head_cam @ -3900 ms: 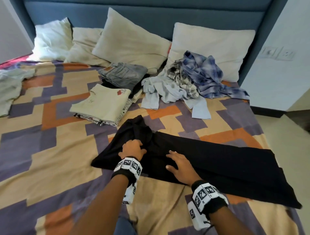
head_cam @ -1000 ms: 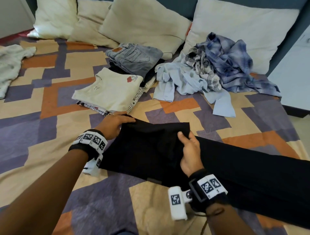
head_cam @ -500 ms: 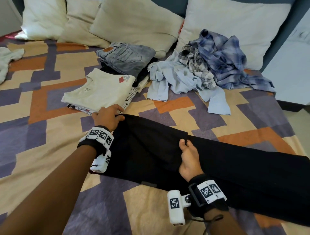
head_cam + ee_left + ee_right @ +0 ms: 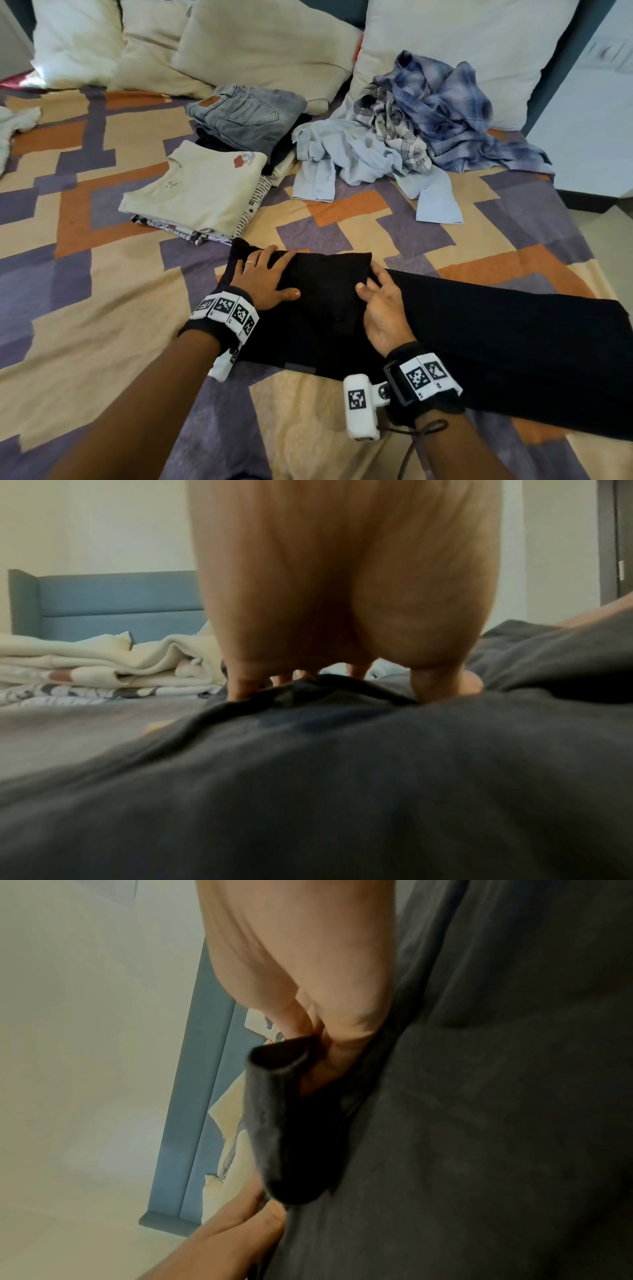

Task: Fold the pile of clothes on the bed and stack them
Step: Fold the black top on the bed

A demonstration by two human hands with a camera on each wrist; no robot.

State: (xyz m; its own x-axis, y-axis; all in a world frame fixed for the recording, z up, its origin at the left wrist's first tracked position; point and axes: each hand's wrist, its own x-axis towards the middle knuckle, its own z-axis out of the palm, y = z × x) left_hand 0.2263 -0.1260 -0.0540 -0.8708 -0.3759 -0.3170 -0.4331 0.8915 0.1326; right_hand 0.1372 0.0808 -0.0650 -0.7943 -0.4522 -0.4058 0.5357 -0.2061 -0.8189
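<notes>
On patterned bedspread (image 4: 102,342): black garment (image 4: 479,342).

Black wristbands (image 4: 424,404) carry white tag blocks; 1 ring (image 4: 250,262).

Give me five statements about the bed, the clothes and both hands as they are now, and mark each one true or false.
1. The left hand rests flat on the black garment. True.
2. The right hand holds the blue plaid shirt. False: the shirt lies crumpled near the pillow, and the right hand pinches a folded edge of the black garment.
3. The grey jeans lie folded behind the cream T-shirt. True.
4. The cream T-shirt lies at the bottom of its stack. False: it is on top, with printed fabric under it.
5. The light blue shirt is neatly folded. False: it lies rumpled on the bedspread.
</notes>
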